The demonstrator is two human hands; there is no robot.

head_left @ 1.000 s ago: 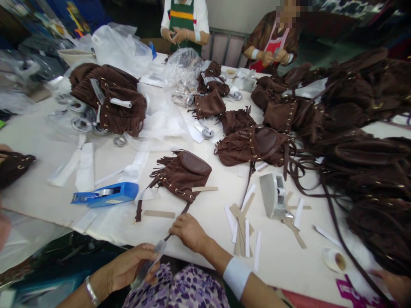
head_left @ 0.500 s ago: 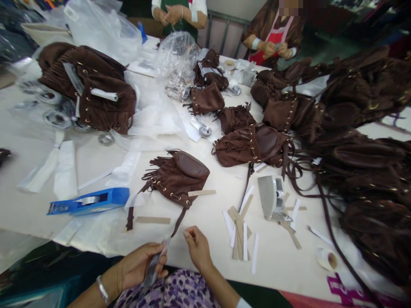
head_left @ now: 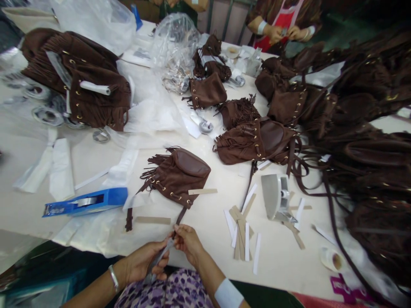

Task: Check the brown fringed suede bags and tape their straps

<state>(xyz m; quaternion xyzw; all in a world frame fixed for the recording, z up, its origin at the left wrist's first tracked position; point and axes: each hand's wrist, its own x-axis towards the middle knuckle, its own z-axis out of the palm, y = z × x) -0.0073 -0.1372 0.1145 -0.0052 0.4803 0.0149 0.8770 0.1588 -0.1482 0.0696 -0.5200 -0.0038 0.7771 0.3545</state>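
Note:
A small brown suede fringed bag [head_left: 178, 175] lies on the white table [head_left: 205, 222] in front of me, its strap [head_left: 178, 217] trailing toward the near edge. My left hand [head_left: 146, 260] is closed on a clear plastic sleeve [head_left: 157, 259] at the table edge. My right hand [head_left: 189, 242] pinches the strap's end where it meets the top of the sleeve. Both hands touch each other there. A tan card strip [head_left: 202, 191] rests on the bag.
A blue tape dispenser [head_left: 84, 203] lies left; a grey one [head_left: 275, 197] right, among tan and white strips [head_left: 241, 231]. A large heap of brown bags [head_left: 359, 141] fills the right. More bags [head_left: 80, 77] and plastic bags [head_left: 175, 49] lie farther back. Two people [head_left: 282, 23] work opposite.
My right hand came off the table and moved back to meet my left hand at the sleeve. The view has tilted down slightly.

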